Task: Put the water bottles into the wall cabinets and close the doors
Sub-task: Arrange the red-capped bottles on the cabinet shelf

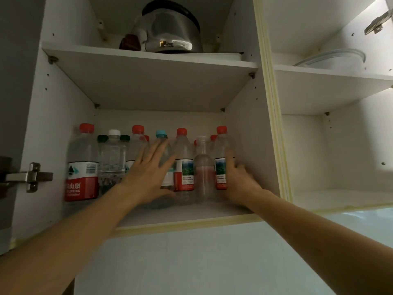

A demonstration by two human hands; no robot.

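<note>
Both forearms reach up into the cabinet: left hand (148, 173), fingers (158, 149) spread flat, presses the blue-capped bottle (163, 145); right hand (238, 179) curls round the red-capped bottle (221, 158) by the lower shelf's (191, 216) right wall. Bottles line the shelf upright, doors open.

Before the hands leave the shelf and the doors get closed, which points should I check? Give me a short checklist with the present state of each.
1. Bottles upright on the lower shelf: ok, all visible ones stand.
2. Left hand free of the bottles: not ok, its spread fingers lie against the blue-capped bottle.
3. Right hand free: not ok, it is on the rightmost red-capped bottle.
4. Bottles behind the shelf's front edge: ok.
5. Left door hinge unobstructed: ok.
6. Right compartment loaded with bottles: not ok, none visible there.
</note>
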